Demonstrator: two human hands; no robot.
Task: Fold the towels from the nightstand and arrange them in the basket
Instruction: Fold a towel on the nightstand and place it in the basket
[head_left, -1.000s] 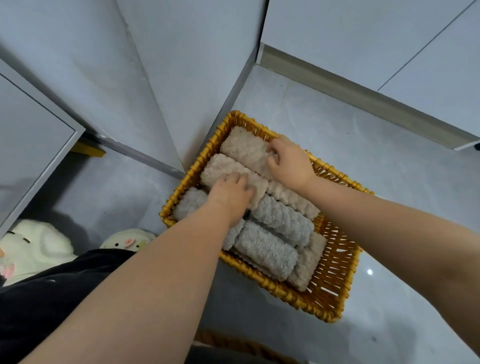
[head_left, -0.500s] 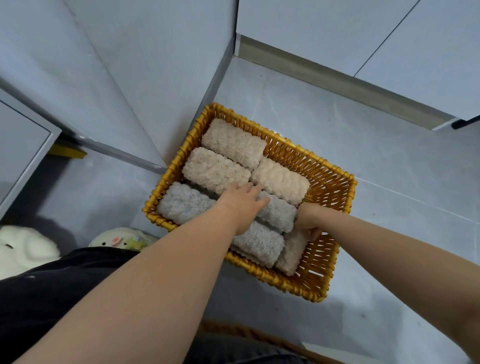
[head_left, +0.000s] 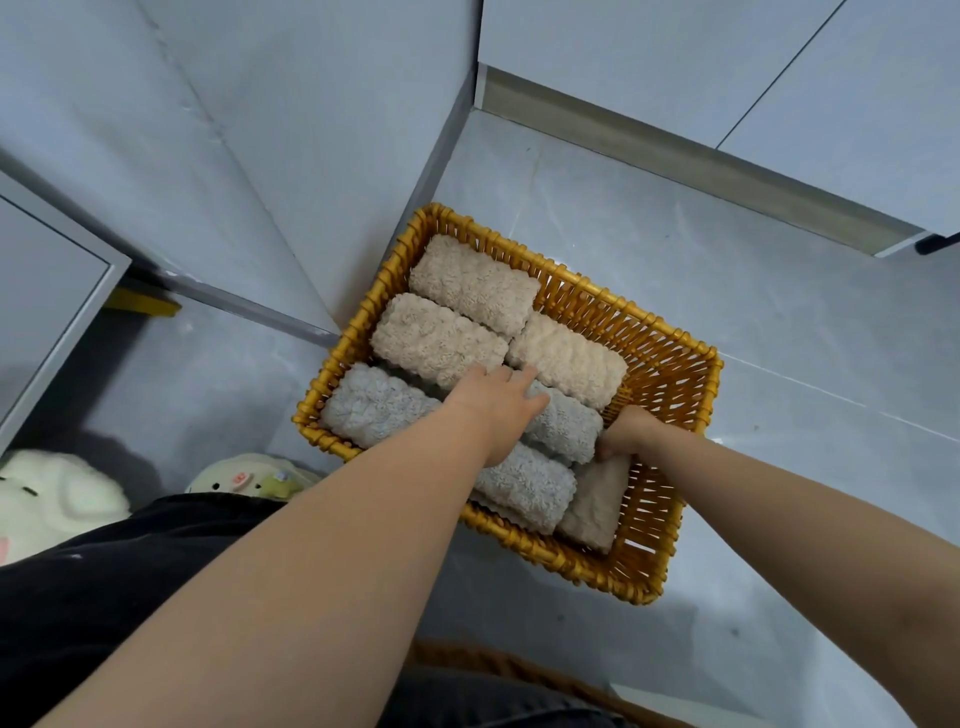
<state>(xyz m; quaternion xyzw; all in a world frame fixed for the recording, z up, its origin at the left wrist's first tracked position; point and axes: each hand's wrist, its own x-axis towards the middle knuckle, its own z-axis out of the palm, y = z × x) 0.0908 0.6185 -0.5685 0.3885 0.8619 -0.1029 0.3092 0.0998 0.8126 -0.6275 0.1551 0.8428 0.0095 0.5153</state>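
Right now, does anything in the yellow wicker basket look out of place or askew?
Yes: the grey-brown folded towel toward the near right of the yellow wicker basket lies crosswise to the other towels. The right hand grips its far end.

A room in a home.
Glossy grey floor tiles (head_left: 779, 338), smooth grey cabinet panels (head_left: 260, 130), white plush toys (head_left: 52, 493) on the floor, a yellow wicker basket (head_left: 670, 374) of folded fleecy towels (head_left: 467, 283).

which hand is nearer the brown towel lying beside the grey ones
Right. The right hand grips the far end of the brown towel; the left hand rests flat on the grey towels to its left, not touching it.
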